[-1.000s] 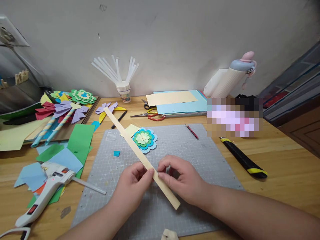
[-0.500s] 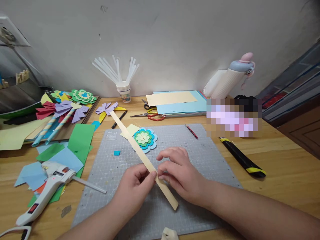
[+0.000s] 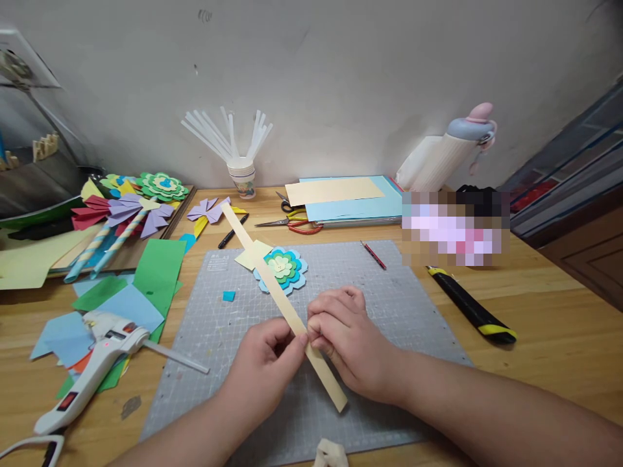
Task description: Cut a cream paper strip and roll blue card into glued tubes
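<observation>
A long cream paper strip (image 3: 278, 295) slants over the grey cutting mat (image 3: 389, 292), its far end near the purple paper flower (image 3: 208, 211). My left hand (image 3: 267, 360) pinches the strip between thumb and fingers around its lower middle. Close against the strip's right edge, my right hand (image 3: 345, 337) is closed, with its fingertips at the edge beside my left thumb. Partly under the strip lie a layered blue and green paper flower (image 3: 287, 267) and a pale yellow paper piece (image 3: 253, 255).
A white glue gun (image 3: 104, 353) rests on paper scraps at left. Behind stand a cup of white sticks (image 3: 242, 176), scissors (image 3: 302, 227) and stacked paper (image 3: 355, 207). A black and yellow cutter (image 3: 470, 305), red pen (image 3: 374, 255) and bottle (image 3: 452, 155) are at right.
The fingers of my right hand have curled in closer together at the strip's edge. The strip's far end has shifted slightly right and up. My left hand keeps its pinch.
</observation>
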Action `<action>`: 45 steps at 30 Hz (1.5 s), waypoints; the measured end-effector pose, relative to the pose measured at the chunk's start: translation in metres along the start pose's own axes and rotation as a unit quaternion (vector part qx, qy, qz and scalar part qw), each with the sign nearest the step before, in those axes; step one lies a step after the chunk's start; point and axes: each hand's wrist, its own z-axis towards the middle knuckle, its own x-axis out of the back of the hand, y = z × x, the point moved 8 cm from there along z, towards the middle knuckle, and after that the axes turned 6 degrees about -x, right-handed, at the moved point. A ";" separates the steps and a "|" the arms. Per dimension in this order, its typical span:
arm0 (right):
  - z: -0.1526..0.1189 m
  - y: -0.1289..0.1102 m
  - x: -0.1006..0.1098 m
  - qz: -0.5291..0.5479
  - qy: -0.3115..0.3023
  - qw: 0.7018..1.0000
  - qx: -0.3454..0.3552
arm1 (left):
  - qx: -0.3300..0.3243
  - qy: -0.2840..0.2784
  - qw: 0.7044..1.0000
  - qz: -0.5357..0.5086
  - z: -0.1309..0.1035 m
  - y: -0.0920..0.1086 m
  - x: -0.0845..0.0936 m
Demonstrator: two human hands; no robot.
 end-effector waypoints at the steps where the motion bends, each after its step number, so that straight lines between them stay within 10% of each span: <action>1: 0.000 0.000 0.001 0.000 0.002 1.000 0.000 | -0.001 0.005 1.000 0.006 0.000 0.000 0.001; 9: 0.001 0.012 0.017 0.022 0.061 0.997 -0.040 | 0.025 0.065 0.997 -0.023 0.004 -0.005 0.019; 17: 0.000 0.112 0.039 0.223 0.215 0.901 -0.303 | 0.033 0.071 0.996 -0.041 0.004 -0.007 0.019; 20: -0.001 0.098 0.026 0.287 0.174 0.896 -0.289 | 0.018 0.059 0.998 -0.033 0.004 -0.008 0.017; 26: -0.010 0.035 -0.025 0.342 -0.094 0.895 -0.273 | 0.007 0.052 0.998 -0.045 0.004 -0.006 0.011; 35: -0.011 0.031 -0.033 0.390 -0.154 0.859 -0.293 | 0.027 0.145 0.985 -0.092 0.005 -0.010 0.035; 45: -0.006 0.034 -0.030 0.426 -0.092 0.855 -0.282 | 0.010 0.079 0.996 -0.050 0.005 -0.003 0.018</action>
